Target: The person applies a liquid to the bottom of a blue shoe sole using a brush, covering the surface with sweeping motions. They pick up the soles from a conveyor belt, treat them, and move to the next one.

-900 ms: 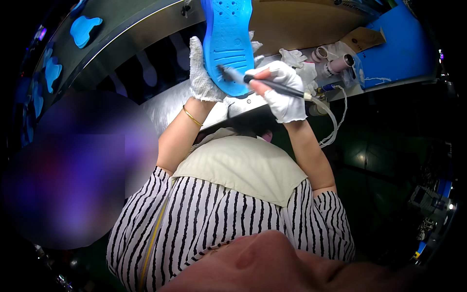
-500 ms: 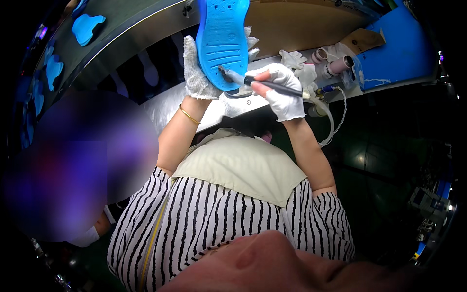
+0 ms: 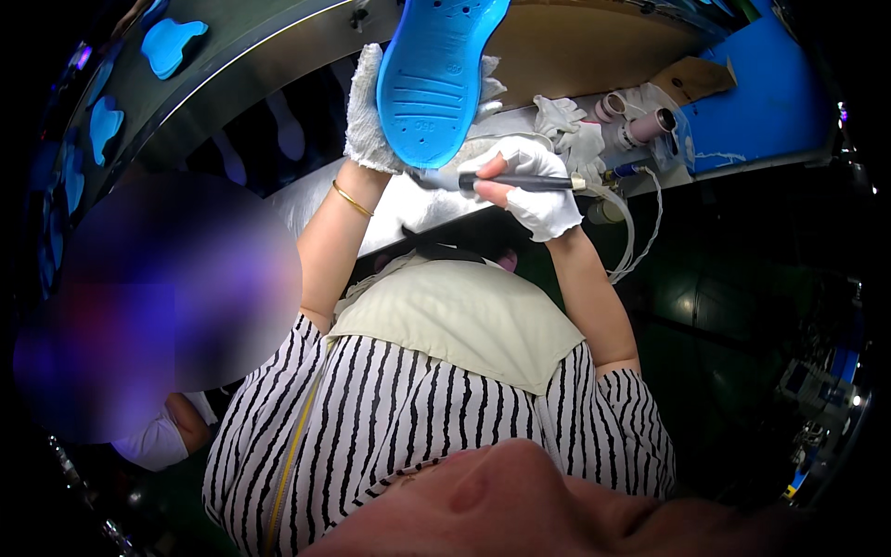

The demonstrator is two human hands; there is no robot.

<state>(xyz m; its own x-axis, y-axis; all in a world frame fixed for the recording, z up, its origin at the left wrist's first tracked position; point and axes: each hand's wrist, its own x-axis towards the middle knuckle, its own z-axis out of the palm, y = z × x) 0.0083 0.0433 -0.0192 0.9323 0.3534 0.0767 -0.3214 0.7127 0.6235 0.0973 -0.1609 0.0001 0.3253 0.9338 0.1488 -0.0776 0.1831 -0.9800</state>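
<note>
Sole (image 3: pixel 434 93), blue and ridged, upheld in the gloved left hand (image 3: pixel 368 121): thumb along its left edge, fingertips slightly apart past its right edge, remainder hidden. Nearer to that hand, resting against it. Runs lengthwise away from the body, leaning right toward the far end, cut off by the frame. Right hand (image 3: pixel 534 212) below and rightward, thumb and forefinger pinching a black-handled brush (image 3: pixel 520 183). Lies nearly level, across the sole's long axis, bristles pointing left just beneath the rounded near end; cannot tell whether touching.
</note>
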